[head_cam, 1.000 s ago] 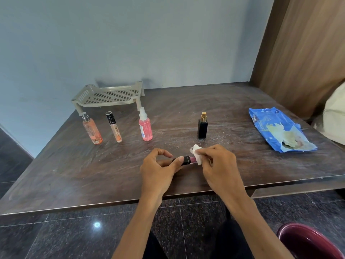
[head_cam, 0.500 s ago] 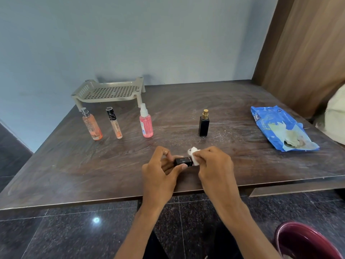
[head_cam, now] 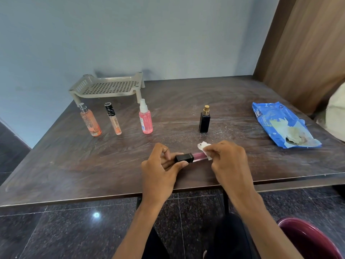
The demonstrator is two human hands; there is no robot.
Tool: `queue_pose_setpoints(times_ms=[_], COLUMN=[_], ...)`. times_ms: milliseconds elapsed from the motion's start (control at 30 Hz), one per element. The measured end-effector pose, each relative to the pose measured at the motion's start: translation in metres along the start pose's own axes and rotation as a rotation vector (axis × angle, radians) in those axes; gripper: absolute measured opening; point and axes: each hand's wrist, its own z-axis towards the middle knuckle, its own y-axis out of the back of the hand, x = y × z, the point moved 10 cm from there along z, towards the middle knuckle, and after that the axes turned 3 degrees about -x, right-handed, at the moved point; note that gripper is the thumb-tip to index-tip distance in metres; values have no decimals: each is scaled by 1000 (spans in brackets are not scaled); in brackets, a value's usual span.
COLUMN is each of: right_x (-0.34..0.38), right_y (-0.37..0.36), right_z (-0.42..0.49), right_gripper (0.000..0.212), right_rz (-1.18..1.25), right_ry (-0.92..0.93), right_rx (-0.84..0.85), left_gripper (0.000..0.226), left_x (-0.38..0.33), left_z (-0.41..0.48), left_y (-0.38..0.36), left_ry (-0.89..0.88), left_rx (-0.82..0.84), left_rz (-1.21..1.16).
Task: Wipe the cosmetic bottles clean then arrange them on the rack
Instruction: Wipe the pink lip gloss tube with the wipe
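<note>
My left hand point(head_cam: 160, 171) pinches the black cap of a pink lip gloss tube point(head_cam: 190, 157), held level just above the table's near edge. My right hand point(head_cam: 228, 159) grips a small white wipe point(head_cam: 203, 146) wrapped round the tube's far pink end. Behind stand an orange spray bottle point(head_cam: 91, 121), a slim tube with a black cap point(head_cam: 113, 118), a pink spray bottle point(head_cam: 145, 118) and a black perfume bottle with a gold top point(head_cam: 204, 119). The beige perforated rack point(head_cam: 108, 87) sits at the back left with nothing on it.
A blue wet-wipe pack point(head_cam: 280, 124), torn open, lies at the right of the dark wooden table point(head_cam: 65, 165). A wooden panel rises at the far right. A maroon bucket point(head_cam: 308, 238) stands on the floor at the lower right.
My right hand slid the wipe rightward along the tube, uncovering the pink body that was hidden half a second ago. My left hand keeps its hold on the black cap.
</note>
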Motion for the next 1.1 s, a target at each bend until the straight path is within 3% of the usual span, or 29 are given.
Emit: queue_pose_setpoints(times_ms=[133, 233, 367, 767, 900, 1100], right_x=[31, 71, 71, 9, 47, 67], right_y=[-11, -30, -30, -3, -19, -36], right_z=[-7, -21, -25, -1, -16, -29], right_gripper=[14, 25, 45, 39, 29, 37], right_rz=[-29, -32, 39, -128, -71, 35], right_ry=[35, 167, 217, 17, 98, 155], right_rx=[89, 142, 89, 30, 77, 103], left_gripper=[43, 43, 42, 46, 44, 43], left_x=[0, -4, -2, 5, 4, 6], left_z=[-1, -2, -2, 0, -1, 0], left_y=[-1, 1, 3, -1, -2, 4], left_ry=[5, -30, -15, 37, 39, 13], left_rx=[4, -8, -18, 8, 12, -17], left_rz=[8, 29, 28, 22, 34, 46])
